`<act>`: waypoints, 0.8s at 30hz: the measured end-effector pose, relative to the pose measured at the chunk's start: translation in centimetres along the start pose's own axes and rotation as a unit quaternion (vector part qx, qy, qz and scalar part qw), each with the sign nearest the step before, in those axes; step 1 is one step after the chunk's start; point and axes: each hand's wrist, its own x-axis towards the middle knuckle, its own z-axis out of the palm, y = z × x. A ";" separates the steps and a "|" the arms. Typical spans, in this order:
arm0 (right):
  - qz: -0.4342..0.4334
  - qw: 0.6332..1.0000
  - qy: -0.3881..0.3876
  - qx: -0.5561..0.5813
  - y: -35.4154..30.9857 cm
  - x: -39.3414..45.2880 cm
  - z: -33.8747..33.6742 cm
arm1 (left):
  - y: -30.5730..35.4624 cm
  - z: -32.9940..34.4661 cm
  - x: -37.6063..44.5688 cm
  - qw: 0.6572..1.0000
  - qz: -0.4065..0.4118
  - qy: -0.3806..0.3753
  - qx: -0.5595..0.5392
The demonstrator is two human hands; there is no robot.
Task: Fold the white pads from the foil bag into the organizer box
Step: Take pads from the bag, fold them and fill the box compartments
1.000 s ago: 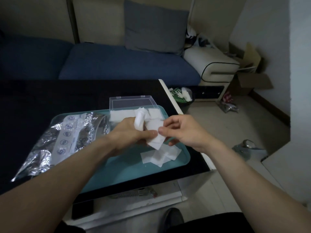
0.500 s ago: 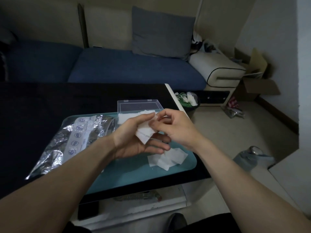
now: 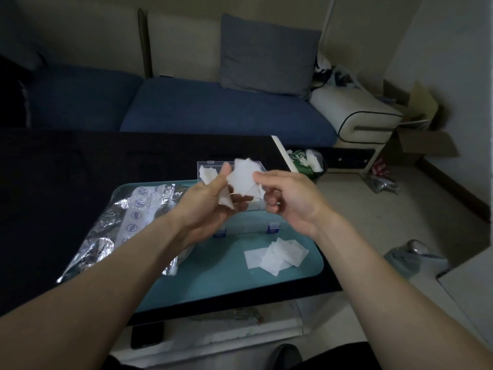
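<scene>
Head view: left hand pinches white pad above organizer box, right hand loosely curled beside it, apparently off it; should align corners, crease firmly, then seat it flat inside.

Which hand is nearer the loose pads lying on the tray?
Right. The right hand hangs above and just behind the loose pads; the left hand is farther left, holding a pad.

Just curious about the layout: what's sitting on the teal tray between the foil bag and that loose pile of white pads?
In the head view, only bare teal tray lies between the foil bag and the loose pads; the forearm passes above it.
</scene>
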 end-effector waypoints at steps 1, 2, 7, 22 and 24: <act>-0.003 0.999 -0.015 -0.047 0.4 -0.1 0.4 | 0.0 0.0 0.1 1.000 0.001 -0.010 0.000; -0.018 0.994 -0.013 -0.104 0.8 -0.1 0.8 | 0.0 0.0 0.1 1.000 -0.007 -0.028 0.008; -0.118 0.928 0.056 -0.348 1.6 -0.2 1.8 | -0.6 -0.2 0.0 0.992 -0.069 -0.094 0.053; -0.138 0.885 -0.132 -0.425 2.1 -0.8 -0.2 | -1.7 0.9 -0.4 0.978 -0.152 -0.066 0.123; -0.143 0.868 -0.126 -0.458 2.0 -1.1 0.0 | -1.8 1.2 -0.4 0.976 -0.150 -0.067 0.140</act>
